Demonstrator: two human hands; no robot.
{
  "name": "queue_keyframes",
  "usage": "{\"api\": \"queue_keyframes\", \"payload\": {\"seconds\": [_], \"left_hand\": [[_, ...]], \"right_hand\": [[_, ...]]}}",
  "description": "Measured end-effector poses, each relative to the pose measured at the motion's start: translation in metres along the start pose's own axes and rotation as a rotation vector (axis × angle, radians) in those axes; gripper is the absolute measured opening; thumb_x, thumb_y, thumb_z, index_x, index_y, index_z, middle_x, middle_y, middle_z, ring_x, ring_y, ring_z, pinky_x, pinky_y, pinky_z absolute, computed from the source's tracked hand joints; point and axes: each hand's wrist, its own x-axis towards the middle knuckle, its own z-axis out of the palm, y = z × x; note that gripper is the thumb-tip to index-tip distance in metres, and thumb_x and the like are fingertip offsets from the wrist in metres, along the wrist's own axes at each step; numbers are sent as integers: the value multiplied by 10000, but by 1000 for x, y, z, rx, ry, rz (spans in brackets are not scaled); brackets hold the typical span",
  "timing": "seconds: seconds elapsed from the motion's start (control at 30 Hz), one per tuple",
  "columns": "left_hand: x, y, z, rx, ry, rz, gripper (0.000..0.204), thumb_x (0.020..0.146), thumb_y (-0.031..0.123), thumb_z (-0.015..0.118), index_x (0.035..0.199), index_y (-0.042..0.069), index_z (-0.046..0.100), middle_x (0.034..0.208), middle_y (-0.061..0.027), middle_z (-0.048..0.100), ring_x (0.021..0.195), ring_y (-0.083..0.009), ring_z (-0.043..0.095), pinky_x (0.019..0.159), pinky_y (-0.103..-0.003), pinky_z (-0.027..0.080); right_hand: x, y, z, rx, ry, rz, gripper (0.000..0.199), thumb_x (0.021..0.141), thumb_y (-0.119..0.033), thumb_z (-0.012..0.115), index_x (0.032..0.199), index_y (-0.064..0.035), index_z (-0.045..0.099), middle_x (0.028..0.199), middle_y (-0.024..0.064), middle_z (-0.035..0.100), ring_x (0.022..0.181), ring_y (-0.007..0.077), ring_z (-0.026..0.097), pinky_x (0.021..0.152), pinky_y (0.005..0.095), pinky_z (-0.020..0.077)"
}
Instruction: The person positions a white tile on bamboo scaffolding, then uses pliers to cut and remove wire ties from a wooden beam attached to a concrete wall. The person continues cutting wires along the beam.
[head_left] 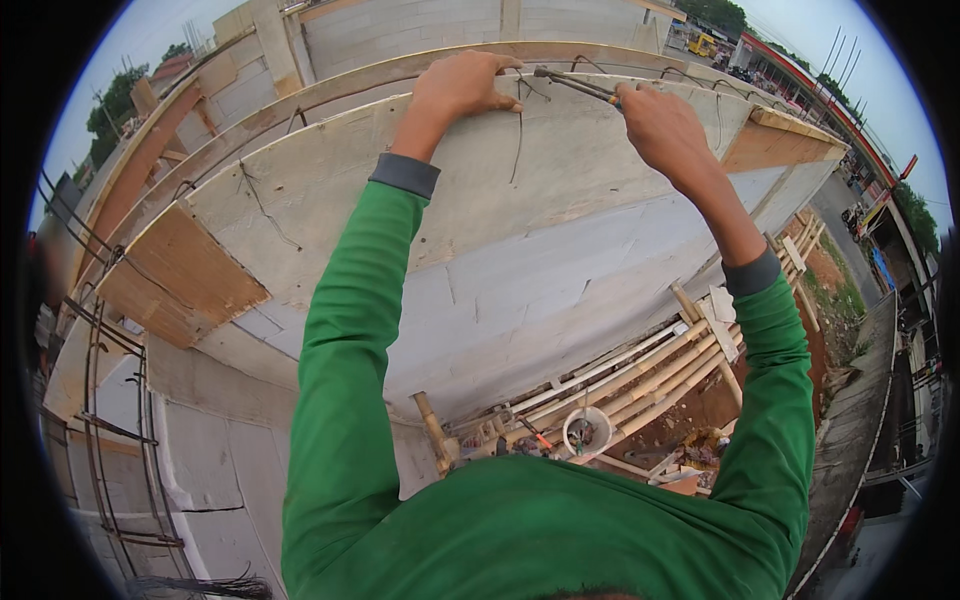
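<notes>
My right hand (662, 130) is closed round the handles of a pair of pincers (575, 85). The jaws point left, close above the top edge of a pale formwork board (350, 180). My left hand (455, 90) rests at that same edge, thumb and forefinger spread apart. Just beside its fingertips, a thin tie wire (518, 145) sticks out and hangs down the board's face. Whether the left fingers touch the wire I cannot tell.
Reinforcing bars (300, 118) run behind the board's edge. A rebar cage (95, 400) stands at left. Below are bamboo poles (640, 375) forming a scaffold, a white bucket (600, 420) with things in it, and rubble. Another tie wire (268, 210) hangs at left. A road lies at right.
</notes>
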Motion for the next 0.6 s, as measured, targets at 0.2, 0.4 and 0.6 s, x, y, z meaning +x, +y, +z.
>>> {"api": "queue_keyframes", "payload": {"seconds": [0.2, 0.4, 0.6], "left_hand": [[-10, 23, -15, 16, -28, -50, 620, 794, 513, 848, 1368, 312, 728, 1170, -114, 783, 1094, -334, 730, 936, -470, 585], [-14, 15, -13, -22, 25, -15, 579, 799, 498, 842, 1337, 308, 744, 1144, -117, 785, 1064, -338, 736, 896, -464, 586], [-9, 17, -12, -7, 28, 9, 612, 778, 507, 860, 1332, 270, 751, 1137, -118, 789, 1055, -337, 742, 884, -462, 592]], "right_hand": [[-1, -25, 4, -267, 6, 11, 235, 868, -22, 744, 1078, 31, 655, 1051, 205, 715, 927, 352, 745, 737, 403, 624], [-7, -60, -3, -515, 178, 31, 502, 827, -51, 801, 1273, 110, 633, 1090, 201, 701, 965, 293, 727, 753, 361, 619], [-2, -66, 10, -668, 189, 126, 344, 863, -123, 750, 1170, 23, 696, 1030, 127, 685, 904, 226, 661, 717, 353, 544]]}}
